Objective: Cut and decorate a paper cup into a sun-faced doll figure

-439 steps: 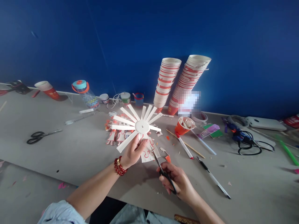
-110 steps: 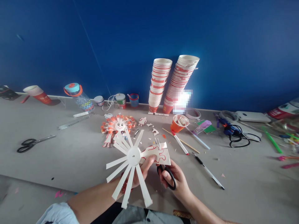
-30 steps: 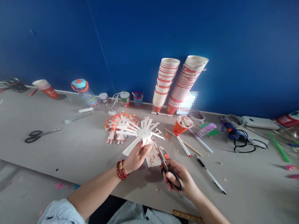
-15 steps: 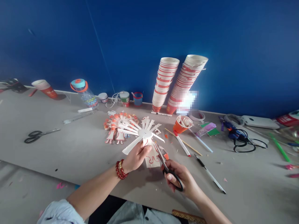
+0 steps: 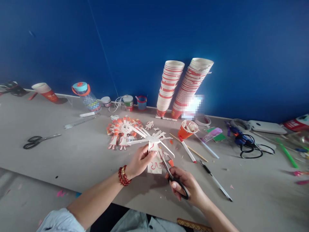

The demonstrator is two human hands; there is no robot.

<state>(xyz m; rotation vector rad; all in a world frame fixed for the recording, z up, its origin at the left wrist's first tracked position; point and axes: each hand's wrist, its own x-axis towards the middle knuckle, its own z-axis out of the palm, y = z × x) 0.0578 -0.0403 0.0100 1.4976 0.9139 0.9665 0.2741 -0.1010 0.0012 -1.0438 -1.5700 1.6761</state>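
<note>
My left hand (image 5: 140,161) pinches a cut white paper cup (image 5: 154,164), its side slit into strips that fan out around the round base. A red outline of a figure's body and legs is drawn on the wide piece hanging toward me. In my right hand (image 5: 184,185) are black-handled scissors (image 5: 167,168), their blades against the right edge of that drawn piece. Small paper scraps (image 5: 171,162) lie just beside the blades. Behind my left hand lie finished-looking paper dolls (image 5: 124,132) with red-and-white fringes, partly covered by the strips.
Two tall stacks of paper cups (image 5: 171,85) stand by the blue wall. A cup of scraps (image 5: 187,130), a red marker (image 5: 187,149) and a pen (image 5: 216,181) lie to the right. Other scissors (image 5: 41,140) rest at left. A glue gun (image 5: 242,137) with its cord sits far right.
The cut cup has tilted, so its strips now spread sideways and its base shows more edge-on. The drawn piece is turned more upright, and the scissors stay at its right edge.
</note>
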